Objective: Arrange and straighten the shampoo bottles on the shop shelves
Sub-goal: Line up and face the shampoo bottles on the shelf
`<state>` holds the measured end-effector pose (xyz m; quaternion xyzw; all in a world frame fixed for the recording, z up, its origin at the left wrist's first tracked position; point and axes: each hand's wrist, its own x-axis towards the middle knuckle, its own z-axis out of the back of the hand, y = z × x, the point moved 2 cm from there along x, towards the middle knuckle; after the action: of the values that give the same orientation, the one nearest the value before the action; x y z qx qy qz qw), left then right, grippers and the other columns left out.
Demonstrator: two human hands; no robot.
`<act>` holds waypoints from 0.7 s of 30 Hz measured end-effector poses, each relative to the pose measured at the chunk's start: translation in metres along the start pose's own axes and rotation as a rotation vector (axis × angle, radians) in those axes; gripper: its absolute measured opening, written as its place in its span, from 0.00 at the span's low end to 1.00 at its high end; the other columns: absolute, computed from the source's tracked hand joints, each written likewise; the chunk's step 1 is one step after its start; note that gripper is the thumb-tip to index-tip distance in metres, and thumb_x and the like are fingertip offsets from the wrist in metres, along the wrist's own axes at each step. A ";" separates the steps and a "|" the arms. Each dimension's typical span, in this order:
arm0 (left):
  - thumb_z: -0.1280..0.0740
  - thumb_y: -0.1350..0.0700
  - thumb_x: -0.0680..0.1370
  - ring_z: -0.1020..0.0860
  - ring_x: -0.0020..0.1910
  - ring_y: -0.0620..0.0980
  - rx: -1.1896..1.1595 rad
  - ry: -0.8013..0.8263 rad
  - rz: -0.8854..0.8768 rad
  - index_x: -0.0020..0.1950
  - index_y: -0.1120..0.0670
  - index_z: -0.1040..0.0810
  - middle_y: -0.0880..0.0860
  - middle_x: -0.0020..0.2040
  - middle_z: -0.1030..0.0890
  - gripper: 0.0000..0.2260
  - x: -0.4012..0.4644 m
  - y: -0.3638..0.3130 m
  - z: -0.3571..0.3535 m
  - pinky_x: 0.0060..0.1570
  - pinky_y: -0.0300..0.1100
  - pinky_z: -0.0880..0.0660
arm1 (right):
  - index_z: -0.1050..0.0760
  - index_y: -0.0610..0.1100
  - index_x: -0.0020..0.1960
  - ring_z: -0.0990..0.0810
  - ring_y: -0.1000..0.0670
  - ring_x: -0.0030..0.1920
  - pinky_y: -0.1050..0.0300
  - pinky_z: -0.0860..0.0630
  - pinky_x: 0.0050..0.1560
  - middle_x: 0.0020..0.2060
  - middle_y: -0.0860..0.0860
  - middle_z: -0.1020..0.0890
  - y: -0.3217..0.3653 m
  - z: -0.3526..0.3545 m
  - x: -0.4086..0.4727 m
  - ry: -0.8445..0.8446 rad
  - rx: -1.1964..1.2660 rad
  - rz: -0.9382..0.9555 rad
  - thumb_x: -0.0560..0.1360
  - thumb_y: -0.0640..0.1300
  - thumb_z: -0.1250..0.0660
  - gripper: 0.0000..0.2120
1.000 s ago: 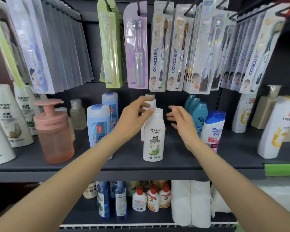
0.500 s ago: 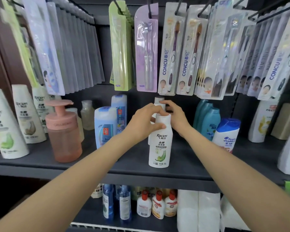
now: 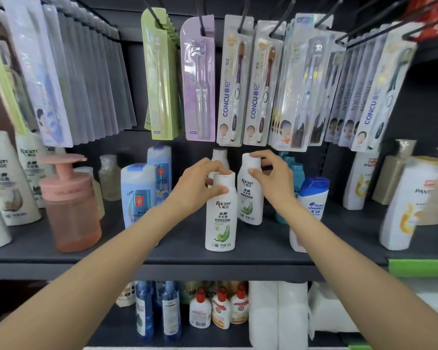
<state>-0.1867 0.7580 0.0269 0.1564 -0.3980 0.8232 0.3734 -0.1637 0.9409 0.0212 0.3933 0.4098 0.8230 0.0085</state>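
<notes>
Two white Raclen shampoo bottles stand in the middle of the dark shelf (image 3: 162,258). My left hand (image 3: 200,185) grips the cap of the front bottle (image 3: 221,218), which stands upright near the shelf's front edge. My right hand (image 3: 271,175) holds the cap of the second bottle (image 3: 249,198), slightly behind and to the right, leaning a little left. A third white bottle (image 3: 220,155) stands behind them, mostly hidden. Blue bottles (image 3: 137,195) stand to the left, a Head & Shoulders bottle (image 3: 311,198) to the right.
A pink pump dispenser (image 3: 68,205) and more white Raclen bottles (image 3: 5,178) fill the left end. Pantene bottles (image 3: 415,198) stand on the right. Toothbrush packs (image 3: 238,82) hang low above the bottles. The lower shelf holds small bottles (image 3: 220,309) and paper rolls (image 3: 278,314).
My right hand has drawn a second white bottle out from behind the front one to its right side. My left hand stays on the front bottle's cap.
</notes>
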 end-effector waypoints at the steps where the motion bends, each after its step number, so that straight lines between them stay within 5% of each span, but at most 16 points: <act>1: 0.29 0.59 0.73 0.22 0.47 0.50 -0.005 -0.001 -0.003 0.54 0.50 0.23 0.51 0.51 0.26 0.11 0.000 0.000 0.000 0.52 0.50 0.23 | 0.23 0.51 0.54 0.22 0.49 0.43 0.56 0.25 0.47 0.47 0.48 0.21 0.006 0.008 -0.004 -0.008 -0.002 0.001 0.72 0.40 0.30 0.13; 6: 0.29 0.57 0.73 0.23 0.48 0.49 -0.014 -0.013 -0.002 0.56 0.51 0.24 0.49 0.51 0.27 0.12 -0.002 0.001 -0.004 0.51 0.46 0.23 | 0.24 0.53 0.52 0.22 0.52 0.41 0.63 0.27 0.40 0.43 0.52 0.22 0.030 0.041 -0.023 0.024 0.026 -0.032 0.72 0.39 0.30 0.12; 9: 0.30 0.58 0.74 0.24 0.49 0.47 -0.033 -0.023 -0.015 0.57 0.50 0.24 0.47 0.52 0.27 0.12 -0.005 0.000 -0.004 0.49 0.38 0.26 | 0.22 0.53 0.51 0.18 0.46 0.43 0.48 0.19 0.41 0.42 0.49 0.20 0.041 0.051 -0.033 0.073 0.154 -0.126 0.71 0.38 0.29 0.13; 11: 0.31 0.59 0.75 0.25 0.52 0.46 -0.054 -0.002 -0.024 0.60 0.50 0.24 0.47 0.55 0.27 0.14 -0.008 0.000 -0.004 0.48 0.32 0.28 | 0.21 0.49 0.53 0.17 0.46 0.44 0.49 0.18 0.38 0.43 0.47 0.20 0.047 0.055 -0.042 0.093 0.304 -0.214 0.72 0.36 0.30 0.13; 14: 0.33 0.60 0.76 0.29 0.58 0.42 -0.054 -0.071 -0.080 0.65 0.51 0.27 0.48 0.62 0.27 0.18 -0.018 -0.004 -0.001 0.60 0.36 0.32 | 0.22 0.47 0.55 0.17 0.52 0.39 0.53 0.18 0.36 0.38 0.49 0.19 0.052 0.054 -0.057 0.126 0.508 -0.314 0.73 0.35 0.31 0.13; 17: 0.36 0.58 0.78 0.26 0.56 0.41 -0.127 -0.192 -0.118 0.64 0.50 0.26 0.47 0.60 0.25 0.14 -0.036 -0.012 0.009 0.56 0.32 0.30 | 0.22 0.48 0.54 0.17 0.52 0.39 0.49 0.18 0.41 0.42 0.47 0.18 0.055 0.046 -0.068 0.139 0.681 -0.375 0.74 0.35 0.33 0.12; 21: 0.33 0.50 0.76 0.20 0.50 0.44 -0.290 0.209 0.076 0.59 0.45 0.26 0.48 0.52 0.19 0.11 -0.061 -0.008 0.019 0.51 0.42 0.22 | 0.23 0.49 0.52 0.17 0.53 0.39 0.49 0.18 0.41 0.46 0.46 0.19 0.062 0.030 -0.077 0.079 0.822 -0.406 0.75 0.36 0.34 0.10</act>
<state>-0.1405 0.7165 0.0094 -0.0009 -0.4773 0.7825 0.4000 -0.0717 0.8945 0.0250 0.2442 0.7711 0.5880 -0.0028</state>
